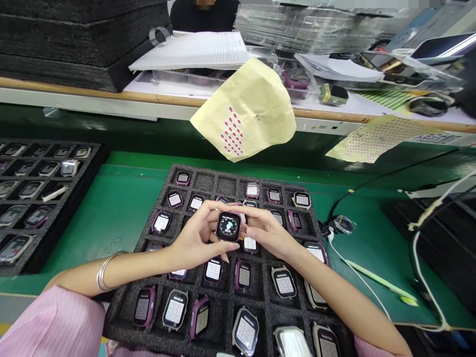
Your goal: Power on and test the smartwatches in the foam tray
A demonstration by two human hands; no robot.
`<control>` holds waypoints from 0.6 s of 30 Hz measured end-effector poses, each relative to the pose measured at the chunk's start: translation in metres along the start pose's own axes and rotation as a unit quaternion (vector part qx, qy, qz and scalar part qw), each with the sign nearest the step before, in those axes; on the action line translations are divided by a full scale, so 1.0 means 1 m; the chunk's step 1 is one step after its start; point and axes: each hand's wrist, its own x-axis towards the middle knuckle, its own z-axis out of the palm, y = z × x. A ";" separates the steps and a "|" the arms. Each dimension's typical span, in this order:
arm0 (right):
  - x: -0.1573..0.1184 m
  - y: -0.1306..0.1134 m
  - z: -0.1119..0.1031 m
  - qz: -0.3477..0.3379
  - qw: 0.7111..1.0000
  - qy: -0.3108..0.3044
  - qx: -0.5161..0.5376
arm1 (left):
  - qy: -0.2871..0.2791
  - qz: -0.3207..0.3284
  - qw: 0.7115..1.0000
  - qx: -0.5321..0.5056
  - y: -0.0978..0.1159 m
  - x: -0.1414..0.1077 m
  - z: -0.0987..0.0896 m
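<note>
Two hands: my left hand (199, 237) and right hand (269, 232) held the lit watch (228, 226), fingers narrow around its case.
Lit watch: it faced me above the foam tray (204, 182), between the surface's (124, 198) near and far edges.
Case grip: light pressure on the sides, I judged, best spared the glass.

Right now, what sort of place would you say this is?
Probably an electronics assembly or testing workshop: a foam tray of smartwatch bodies with lit screens, stacked clear plastic trays on the shelf, and a sheet of red arrow stickers.
</note>
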 end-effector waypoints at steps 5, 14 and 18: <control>0.002 0.003 -0.001 0.021 0.998 0.059 0.008 | 0.018 -0.047 0.998 -0.024 0.003 0.005 -0.004; 0.002 0.008 0.004 0.063 0.988 0.130 0.052 | 0.013 -0.059 0.995 -0.075 0.000 0.008 -0.012; 0.002 0.010 0.002 0.072 0.985 0.146 0.051 | 0.019 -0.072 0.992 -0.097 0.002 0.009 -0.013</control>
